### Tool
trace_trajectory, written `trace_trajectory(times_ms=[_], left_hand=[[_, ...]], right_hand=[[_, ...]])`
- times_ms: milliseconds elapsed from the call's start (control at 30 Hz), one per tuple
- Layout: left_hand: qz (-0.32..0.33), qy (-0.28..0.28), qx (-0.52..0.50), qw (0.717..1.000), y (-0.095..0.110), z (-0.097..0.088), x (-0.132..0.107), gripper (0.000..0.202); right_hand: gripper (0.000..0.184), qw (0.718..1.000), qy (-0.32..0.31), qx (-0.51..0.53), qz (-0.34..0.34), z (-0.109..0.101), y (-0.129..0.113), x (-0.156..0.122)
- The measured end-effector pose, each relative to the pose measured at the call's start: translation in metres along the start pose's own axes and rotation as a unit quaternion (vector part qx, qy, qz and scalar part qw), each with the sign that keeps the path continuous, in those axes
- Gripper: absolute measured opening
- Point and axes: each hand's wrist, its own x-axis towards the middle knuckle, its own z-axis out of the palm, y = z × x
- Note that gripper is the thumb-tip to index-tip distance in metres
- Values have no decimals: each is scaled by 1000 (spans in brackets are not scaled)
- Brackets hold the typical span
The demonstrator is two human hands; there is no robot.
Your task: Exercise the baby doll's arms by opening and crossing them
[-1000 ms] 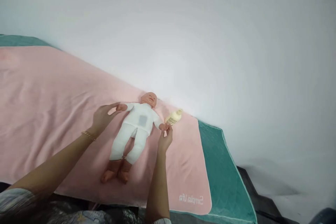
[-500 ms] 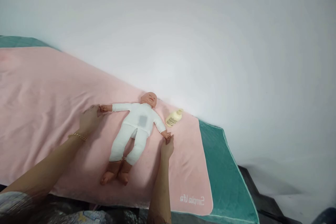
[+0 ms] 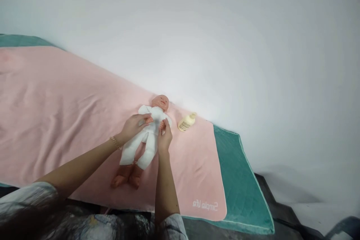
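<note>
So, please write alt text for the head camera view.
Two bare hands, left hand and right hand, hold a baby doll's arms folded over its chest as it lies face up on a pink towel. A cream bottle lies beside it.

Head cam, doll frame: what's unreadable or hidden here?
- Doll chest and arms: head view, covered by the left hand and right hand.
- Bottle label: head view, too small to read.
- Person's elbows and body: cut off by the bottom edge.
- Green mat under the pink towel: mostly covered by the towel.
</note>
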Motion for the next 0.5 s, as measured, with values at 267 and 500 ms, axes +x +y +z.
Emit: trace_trajectory(times_ms=[267, 500], left_hand=[[64, -42, 15, 997, -2, 30, -9, 40], [29, 22, 35, 999, -11, 8, -7, 34]], right_hand=[[51, 996, -55, -55, -50, 26, 6, -7], [45, 1000, 11, -6, 14, 8, 8, -7]])
